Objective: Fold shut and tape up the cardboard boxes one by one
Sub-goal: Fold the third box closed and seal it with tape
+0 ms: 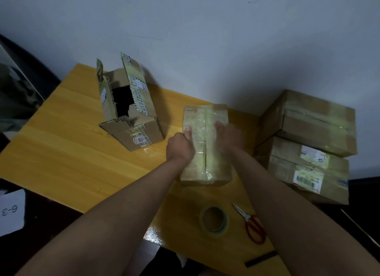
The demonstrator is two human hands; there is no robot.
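A small closed cardboard box (205, 164) with clear tape along its top seam stands in the middle of the yellow table (61, 152). My left hand (181, 146) grips its left edge, thumb on top. My right hand (228, 138) lies on the box's top right, blurred by motion, fingers flat against the tape. To the back left stands an open box (133, 123) with its flaps up. A roll of clear tape (214, 220) and red-handled scissors (251, 224) lie on the table near me.
Two taped boxes (308, 144) are stacked at the table's right edge. A white wall rises behind the table. A paper marked 6-3 (11, 211) lies at the left, off the table. A dark strip (261, 259) rests near the front edge.
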